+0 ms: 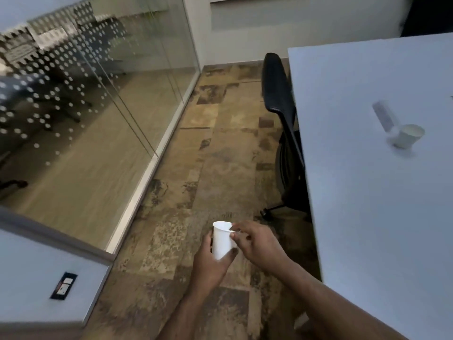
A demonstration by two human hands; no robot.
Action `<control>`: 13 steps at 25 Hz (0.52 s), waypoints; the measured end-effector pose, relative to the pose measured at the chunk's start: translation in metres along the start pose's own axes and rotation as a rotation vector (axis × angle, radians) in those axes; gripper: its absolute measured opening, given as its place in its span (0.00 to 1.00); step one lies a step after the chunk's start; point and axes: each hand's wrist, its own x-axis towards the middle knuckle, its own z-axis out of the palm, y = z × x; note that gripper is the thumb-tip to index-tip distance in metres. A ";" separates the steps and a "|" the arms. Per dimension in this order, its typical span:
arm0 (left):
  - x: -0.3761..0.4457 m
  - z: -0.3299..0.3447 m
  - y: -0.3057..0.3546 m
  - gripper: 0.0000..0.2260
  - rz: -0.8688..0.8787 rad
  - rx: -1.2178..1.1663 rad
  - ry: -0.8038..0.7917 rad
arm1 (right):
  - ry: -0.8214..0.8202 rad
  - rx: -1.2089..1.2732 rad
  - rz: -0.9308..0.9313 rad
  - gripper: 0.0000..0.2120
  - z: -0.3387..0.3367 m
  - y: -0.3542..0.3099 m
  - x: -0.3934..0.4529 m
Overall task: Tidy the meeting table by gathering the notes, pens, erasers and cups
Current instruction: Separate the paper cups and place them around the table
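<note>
Low in the middle of the frame, your left hand has its fingers wrapped round a white paper cup, held upright over the floor. Your right hand pinches the cup's rim. At the right of the frame, a second cup stands on the white counter, with a blurred pale object just beside it. A black chair sits at the counter's edge.

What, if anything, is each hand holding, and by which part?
Both hold one white paper cup: the left hand wraps its lower body, and the right hand pinches its rim.
</note>
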 end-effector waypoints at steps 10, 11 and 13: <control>0.096 -0.115 -0.013 0.29 0.064 0.044 0.013 | -0.014 -0.012 0.032 0.14 0.068 -0.054 0.107; 0.112 -0.118 -0.011 0.29 0.064 0.037 0.008 | -0.004 -0.016 0.040 0.13 0.069 -0.052 0.123; 0.153 -0.128 -0.007 0.30 0.055 0.026 0.010 | 0.010 -0.026 0.048 0.13 0.072 -0.045 0.164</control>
